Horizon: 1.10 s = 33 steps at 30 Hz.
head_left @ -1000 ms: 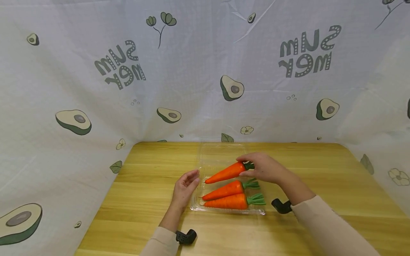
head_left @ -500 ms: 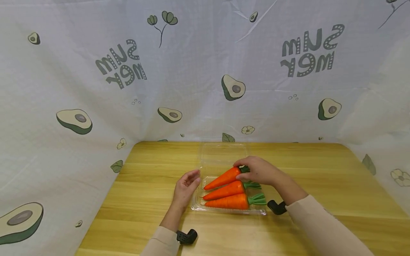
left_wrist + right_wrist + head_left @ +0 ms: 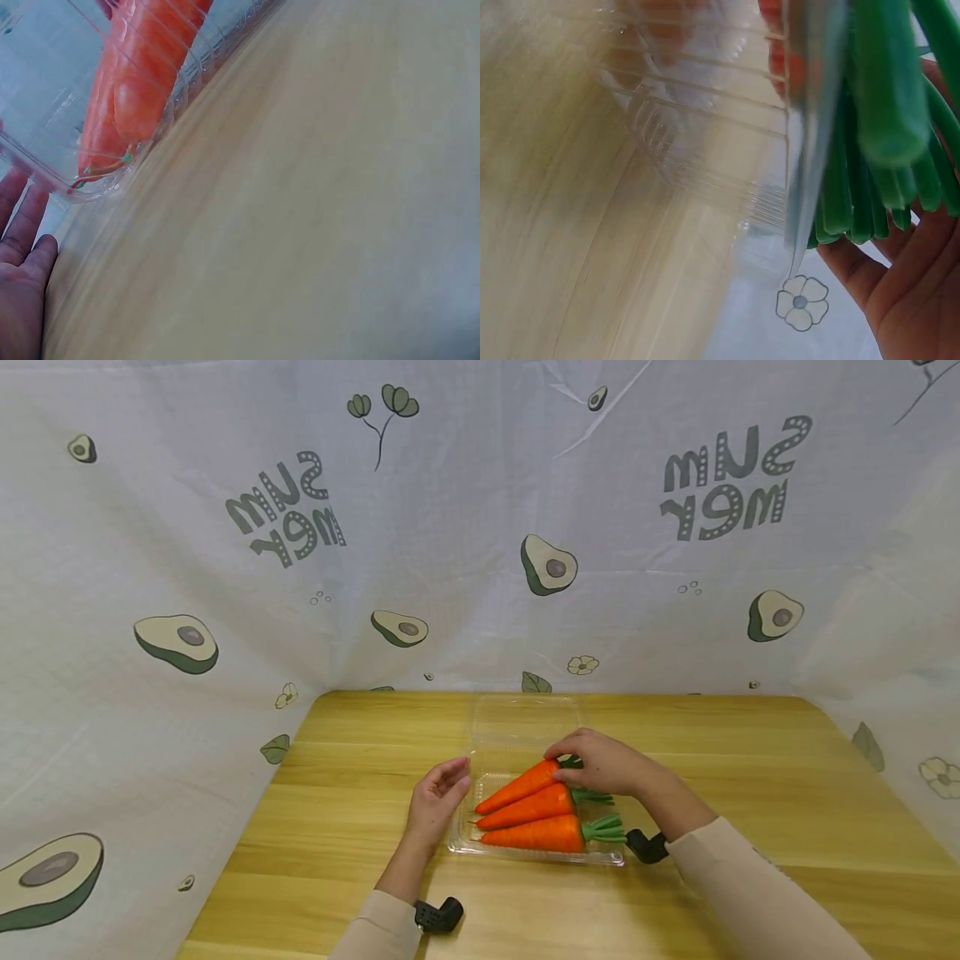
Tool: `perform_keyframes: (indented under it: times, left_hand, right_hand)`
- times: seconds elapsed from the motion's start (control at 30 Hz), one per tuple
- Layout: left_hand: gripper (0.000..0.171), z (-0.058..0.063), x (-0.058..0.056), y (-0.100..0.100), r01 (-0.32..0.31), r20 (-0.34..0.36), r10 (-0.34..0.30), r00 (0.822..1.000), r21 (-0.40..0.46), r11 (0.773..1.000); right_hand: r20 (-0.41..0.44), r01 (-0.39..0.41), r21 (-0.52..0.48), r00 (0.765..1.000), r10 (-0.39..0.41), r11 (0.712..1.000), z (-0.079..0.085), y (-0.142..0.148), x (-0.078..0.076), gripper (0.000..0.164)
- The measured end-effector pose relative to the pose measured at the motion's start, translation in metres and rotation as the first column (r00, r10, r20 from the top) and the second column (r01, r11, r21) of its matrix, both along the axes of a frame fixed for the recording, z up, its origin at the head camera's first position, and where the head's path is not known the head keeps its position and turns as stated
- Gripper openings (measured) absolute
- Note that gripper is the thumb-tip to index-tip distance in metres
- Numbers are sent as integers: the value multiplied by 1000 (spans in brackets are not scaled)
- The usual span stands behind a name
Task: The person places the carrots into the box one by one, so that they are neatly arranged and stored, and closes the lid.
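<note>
Three orange carrots with green stems lie side by side in a clear plastic clamshell box [image 3: 536, 856]. My right hand [image 3: 606, 767] pinches the back carrot [image 3: 517, 787] at its thick end, thumb on the near side and fingers on the far side. The middle carrot [image 3: 528, 807] and the front carrot [image 3: 536, 833] have their tips to the left. In the right wrist view, green stems [image 3: 889, 90] hide part of the right hand. My left hand [image 3: 435, 797] stands at the box's left side, fingers loosely bent, fingertips right at the rim in the left wrist view.
The box's clear lid [image 3: 525, 718] is folded back on the wooden table [image 3: 360, 827]. A white curtain [image 3: 450, 510] printed with avocados hangs behind and along the sides. Black wrist cameras [image 3: 438, 915] sit on both wrists.
My right hand has brought the back carrot down and towards me, so it now lies against the middle carrot inside the box. The left hand has stayed in place.
</note>
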<state>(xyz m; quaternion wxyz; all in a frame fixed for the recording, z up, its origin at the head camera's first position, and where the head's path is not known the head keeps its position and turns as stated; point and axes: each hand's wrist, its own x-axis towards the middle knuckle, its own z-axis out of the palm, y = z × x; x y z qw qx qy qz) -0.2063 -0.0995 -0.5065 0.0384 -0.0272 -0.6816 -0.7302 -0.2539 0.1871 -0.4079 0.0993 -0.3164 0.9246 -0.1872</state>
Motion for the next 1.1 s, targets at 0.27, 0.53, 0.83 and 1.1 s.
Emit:
perform_keyframes:
  times: [0.27,0.53,0.83,1.1]
  left_hand:
    - [40,0,0,0,5,-8,-4,1000,9,1000]
    - [43,-2,1,0,11,-60,-10,998,7,1000]
    - [47,-4,-2,-3,26,-34,-26,999,8,1000]
    - [57,17,-26,-14,102,189,-102,977,7,995]
  right_hand:
    - [81,63,-60,995,-58,996,5,5,-1,38]
    - [91,224,-206,974,-210,953,12,25,1,45]
    - [274,450,-398,890,-365,800,-6,47,-4,53]
    - [612,596,-391,738,-285,701,-28,56,-12,69]
